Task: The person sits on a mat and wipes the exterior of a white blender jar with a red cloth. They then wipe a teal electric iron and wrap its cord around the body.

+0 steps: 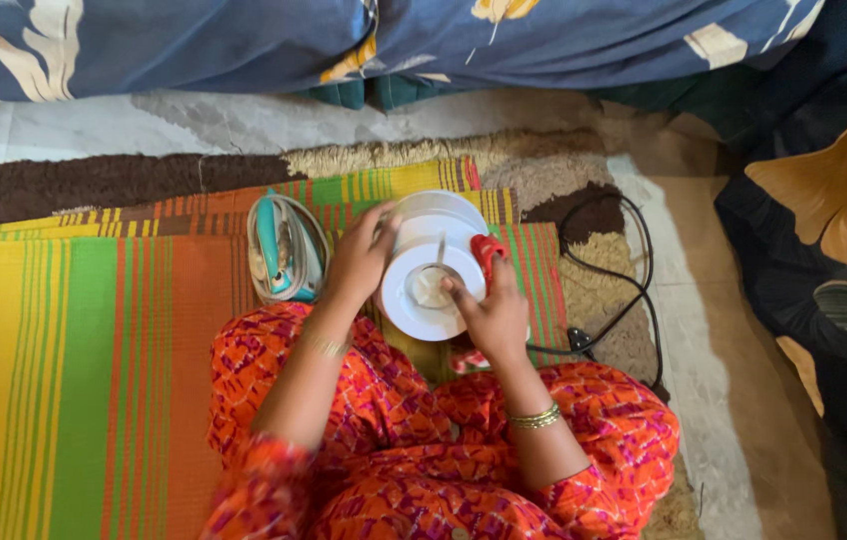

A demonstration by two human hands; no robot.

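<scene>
Bracing a round white plastic appliance [434, 262] between both hands, the person sits cross-legged on a striped yellow, green and orange woven mat [74, 350], the unit standing just in front of the knees. The left hand [362, 255] curls around its left wall, fingers wrapped on the rim. The right hand [492, 312] lies over the right side with a finger reaching into the central opening, next to a red knob [487, 250]; whether that hand really grips, I cannot tell.

Risks now. A black power cord [612, 275] loops across the shaggy brown and beige rug [584, 190] to the right, close to the right knee: a shift of the leg could snag it and jerk the appliance over. If the cord is live, a finger inside that opening looks hazardous. A teal and white clothes iron [287, 250] lies just beside the left wrist, so an elbow swing might knock it.
</scene>
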